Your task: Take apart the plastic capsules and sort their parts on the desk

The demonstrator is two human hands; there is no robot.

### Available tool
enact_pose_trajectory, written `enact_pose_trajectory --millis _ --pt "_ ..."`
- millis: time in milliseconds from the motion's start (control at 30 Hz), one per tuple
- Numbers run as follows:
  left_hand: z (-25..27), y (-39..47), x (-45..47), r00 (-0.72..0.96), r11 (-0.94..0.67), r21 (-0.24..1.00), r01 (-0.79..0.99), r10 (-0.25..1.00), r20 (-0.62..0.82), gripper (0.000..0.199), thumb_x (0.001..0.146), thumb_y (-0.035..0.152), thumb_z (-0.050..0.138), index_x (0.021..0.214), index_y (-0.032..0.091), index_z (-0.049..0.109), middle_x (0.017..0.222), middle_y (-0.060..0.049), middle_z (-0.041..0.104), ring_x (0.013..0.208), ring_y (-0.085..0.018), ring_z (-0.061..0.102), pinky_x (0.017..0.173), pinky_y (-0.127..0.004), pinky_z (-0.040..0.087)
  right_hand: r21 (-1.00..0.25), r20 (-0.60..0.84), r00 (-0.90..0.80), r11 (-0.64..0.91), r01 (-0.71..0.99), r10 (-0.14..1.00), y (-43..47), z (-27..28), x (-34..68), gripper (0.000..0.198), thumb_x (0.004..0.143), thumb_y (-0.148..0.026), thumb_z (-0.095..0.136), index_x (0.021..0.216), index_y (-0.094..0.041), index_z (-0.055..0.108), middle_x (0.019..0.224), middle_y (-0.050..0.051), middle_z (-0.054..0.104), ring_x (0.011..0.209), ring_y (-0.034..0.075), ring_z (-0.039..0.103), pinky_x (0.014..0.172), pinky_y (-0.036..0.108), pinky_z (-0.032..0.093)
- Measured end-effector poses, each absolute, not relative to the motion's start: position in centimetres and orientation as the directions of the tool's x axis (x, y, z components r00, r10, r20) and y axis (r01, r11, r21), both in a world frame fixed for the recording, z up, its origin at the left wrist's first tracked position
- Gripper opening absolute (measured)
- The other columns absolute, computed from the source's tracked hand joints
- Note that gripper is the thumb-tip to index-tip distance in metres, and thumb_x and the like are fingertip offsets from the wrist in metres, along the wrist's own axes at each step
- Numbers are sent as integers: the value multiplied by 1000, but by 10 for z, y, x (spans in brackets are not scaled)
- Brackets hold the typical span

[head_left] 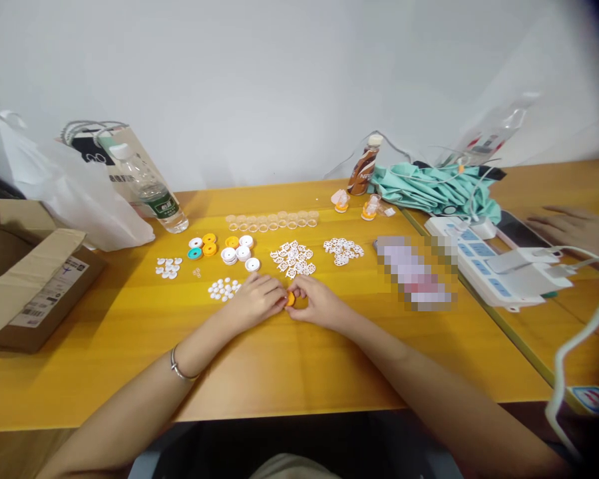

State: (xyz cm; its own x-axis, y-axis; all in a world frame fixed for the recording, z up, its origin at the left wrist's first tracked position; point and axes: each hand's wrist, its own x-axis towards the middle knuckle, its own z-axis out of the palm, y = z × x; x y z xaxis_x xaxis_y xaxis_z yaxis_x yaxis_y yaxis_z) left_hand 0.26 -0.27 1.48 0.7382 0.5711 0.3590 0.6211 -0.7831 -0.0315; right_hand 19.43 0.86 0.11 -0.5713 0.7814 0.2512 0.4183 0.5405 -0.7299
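Observation:
My left hand and my right hand meet over the near middle of the table. Between their fingertips is a small round orange plastic part, partly covered by the fingers. Just left of my left hand lie small white round caps. Behind it stand white round cups and orange ones, with one teal cup. Beyond my right hand are two piles of white lattice pieces. A row of clear round covers stretches farther back.
Two orange-and-clear assemblies stand near a brown drink bottle and a green folded umbrella. A power strip lies right, beside another person's hand. At left are a cardboard box and a water bottle.

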Motion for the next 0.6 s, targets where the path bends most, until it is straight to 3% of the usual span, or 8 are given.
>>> enact_pose_trajectory --millis 300,600 --pt "22 -1 -4 866 -830 -297 471 372 335 16 91 16 42 89 15 58 82 -4 64 76 -14 54 71 -31 33 -722 256 -571 547 423 780 8 1 195 18 62 -16 63 74 -18 50 71 -1 51 68 13 49 62 25 40" --pt "24 0 -1 874 -845 -324 425 291 389 12 90 13 45 91 13 56 80 -4 64 74 -14 54 67 -30 33 -733 266 -585 555 393 766 11 0 197 16 63 -17 64 74 -18 53 70 -1 52 65 12 48 61 23 41"
